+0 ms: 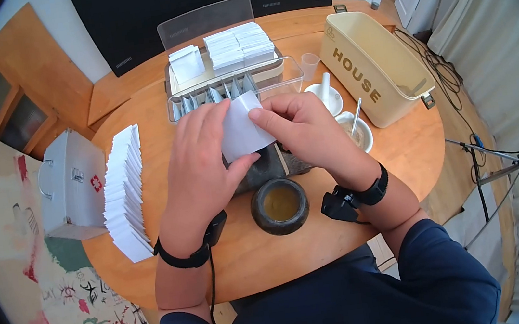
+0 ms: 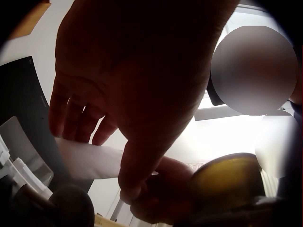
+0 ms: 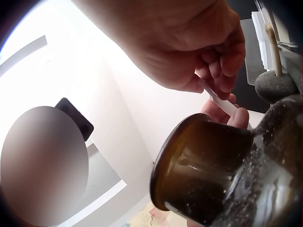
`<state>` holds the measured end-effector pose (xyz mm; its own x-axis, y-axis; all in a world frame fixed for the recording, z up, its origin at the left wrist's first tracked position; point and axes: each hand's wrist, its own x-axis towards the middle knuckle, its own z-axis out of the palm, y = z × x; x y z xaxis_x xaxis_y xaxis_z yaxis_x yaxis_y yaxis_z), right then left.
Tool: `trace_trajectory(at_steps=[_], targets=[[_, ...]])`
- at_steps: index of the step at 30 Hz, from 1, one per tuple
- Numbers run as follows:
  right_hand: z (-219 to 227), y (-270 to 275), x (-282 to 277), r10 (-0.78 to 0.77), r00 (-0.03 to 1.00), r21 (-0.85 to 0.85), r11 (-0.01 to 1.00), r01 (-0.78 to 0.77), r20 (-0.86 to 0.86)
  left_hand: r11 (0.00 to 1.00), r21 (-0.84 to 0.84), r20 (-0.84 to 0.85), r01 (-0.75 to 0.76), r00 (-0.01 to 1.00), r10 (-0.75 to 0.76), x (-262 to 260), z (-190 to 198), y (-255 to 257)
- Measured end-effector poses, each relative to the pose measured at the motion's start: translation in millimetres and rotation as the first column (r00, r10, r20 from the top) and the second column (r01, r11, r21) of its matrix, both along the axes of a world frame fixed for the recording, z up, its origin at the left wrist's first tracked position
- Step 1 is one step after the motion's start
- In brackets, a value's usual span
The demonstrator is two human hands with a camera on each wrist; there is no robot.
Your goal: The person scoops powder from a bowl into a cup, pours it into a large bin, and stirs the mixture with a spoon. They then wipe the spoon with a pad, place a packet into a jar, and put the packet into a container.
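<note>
A small piece of white paper [image 1: 244, 131] is held up between both hands, above dark stone-like pieces [image 1: 261, 173]. My right hand [image 1: 303, 120] pinches its right edge, thumb in front and the other fingers curled behind. At the left edge, my left hand [image 1: 197, 160] holds the paper between long fingers and the thumb; the left wrist view shows the paper [image 2: 90, 161] spanning from those fingertips to the thumb. Nearer the body than the hands stands a dark round bowl [image 1: 283, 227] with a yellowish-brown content.
Overlapping white papers [image 1: 124, 193] form a row beside a metal first-aid case [image 1: 72, 186]. Behind the hands, a clear-lidded box holds white paper stacks [image 1: 239, 45]. To the right are a white mortar with pestle [image 1: 326, 91], a small bowl with spoon [image 1: 366, 138] and a cream HOUSE bin [image 1: 352, 71].
</note>
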<state>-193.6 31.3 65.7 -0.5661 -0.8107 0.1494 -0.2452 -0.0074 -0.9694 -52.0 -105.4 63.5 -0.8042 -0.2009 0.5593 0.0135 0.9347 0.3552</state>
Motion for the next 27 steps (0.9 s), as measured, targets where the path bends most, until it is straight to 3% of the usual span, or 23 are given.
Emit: trace_trajectory(at_steps=[3, 11, 16, 21, 24, 27], targets=[[-8.4, -2.2, -3.6, 0.011, 1.0, -0.037, 0.999, -0.011, 0.003, 1.0, -0.004, -0.008, -0.014, 1.0, 0.013, -0.3, 0.4, -1.9], [-4.0, -0.9, -4.1, -0.122, 0.938, 0.061, 0.987, 0.15, -0.324, 1.0, -0.002, 0.018, -0.021, 1.0, 0.021, -1.5, 3.2, 0.3], [-3.7, 1.0, 2.2, -0.173, 0.887, -0.024, 0.983, 0.18, -0.428, 1.0, 0.019, -0.004, 0.013, 1.0, -0.013, -3.1, 0.3, -7.0], [-0.4, 6.4, 9.5, -0.172, 0.825, -0.106, 0.985, 0.137, -0.538, 0.947, 0.297, -0.005, 0.119, 0.992, -0.124, -3.6, -5.3, -20.1], [4.1, 10.7, 8.5, -0.156, 0.811, -0.117, 0.987, 0.109, -0.564, 0.923, 0.356, -0.084, 0.145, 0.989, -0.123, -6.0, -7.7, -20.3], [11.5, 17.4, 7.1, -0.194, 0.827, -0.146, 0.98, 0.137, -0.527, 0.944, 0.282, -0.122, 0.174, 0.982, -0.145, -4.6, -7.5, -24.2]])
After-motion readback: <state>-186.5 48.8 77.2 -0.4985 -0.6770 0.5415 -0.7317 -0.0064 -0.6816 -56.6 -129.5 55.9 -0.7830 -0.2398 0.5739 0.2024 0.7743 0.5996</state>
